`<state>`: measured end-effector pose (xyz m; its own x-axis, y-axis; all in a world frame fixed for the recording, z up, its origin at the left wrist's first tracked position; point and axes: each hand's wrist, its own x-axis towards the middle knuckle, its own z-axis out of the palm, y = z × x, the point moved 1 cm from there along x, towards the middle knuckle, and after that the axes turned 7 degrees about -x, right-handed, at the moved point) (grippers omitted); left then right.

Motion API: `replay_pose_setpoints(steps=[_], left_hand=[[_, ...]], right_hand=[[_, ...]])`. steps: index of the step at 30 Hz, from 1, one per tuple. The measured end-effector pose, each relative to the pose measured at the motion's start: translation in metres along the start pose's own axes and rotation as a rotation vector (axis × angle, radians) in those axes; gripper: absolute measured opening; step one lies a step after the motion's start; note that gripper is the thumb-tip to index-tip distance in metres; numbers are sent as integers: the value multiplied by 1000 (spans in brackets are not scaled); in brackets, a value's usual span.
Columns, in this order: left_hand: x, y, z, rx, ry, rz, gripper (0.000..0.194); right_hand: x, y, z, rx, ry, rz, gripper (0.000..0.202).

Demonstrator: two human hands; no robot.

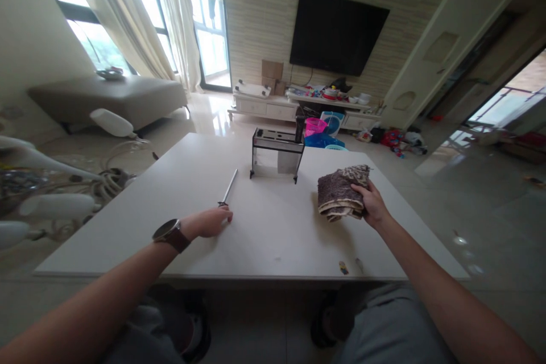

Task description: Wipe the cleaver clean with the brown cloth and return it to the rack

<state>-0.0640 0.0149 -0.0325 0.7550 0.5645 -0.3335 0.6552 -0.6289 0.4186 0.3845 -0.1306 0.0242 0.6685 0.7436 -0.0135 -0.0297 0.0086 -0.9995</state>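
Observation:
My left hand (217, 222) is closed around the handle end of a honing steel (231, 185), low over the white table. Its thin metal rod points away from me, with a dark guard just beyond my fingers; the handle is hidden. In my right hand (373, 203) is a folded brown and cream cloth (339, 190), gripped at its right edge and raised above the tabletop, casting a shadow. Between the hands and farther back stands a knife holder (277, 145) with clear sides, a slotted black top and small feet. Something dark sticks up at its right end.
The white table (273, 239) has a small colourful piece (343, 267) and a small pale object (359, 265) near its front edge. Beyond stand a pink basket (315, 125), a low TV cabinet (267, 107) and a television (339, 31). A lamp with white shades (57, 205) lies left.

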Motion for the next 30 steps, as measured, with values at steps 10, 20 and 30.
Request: replay_pose_setpoints(steps=[10,20,30], left_hand=[[3,1,4,12,-52,-28,43],[6,6,1,62,-67,-41,40],[7,25,-6,67,124,-105,64]], right_hand=[[33,36,-65,-344,-203,349,31],[55,79,-84,-727,-56,311,37],[61,30,-19,-886,170,-282,42]])
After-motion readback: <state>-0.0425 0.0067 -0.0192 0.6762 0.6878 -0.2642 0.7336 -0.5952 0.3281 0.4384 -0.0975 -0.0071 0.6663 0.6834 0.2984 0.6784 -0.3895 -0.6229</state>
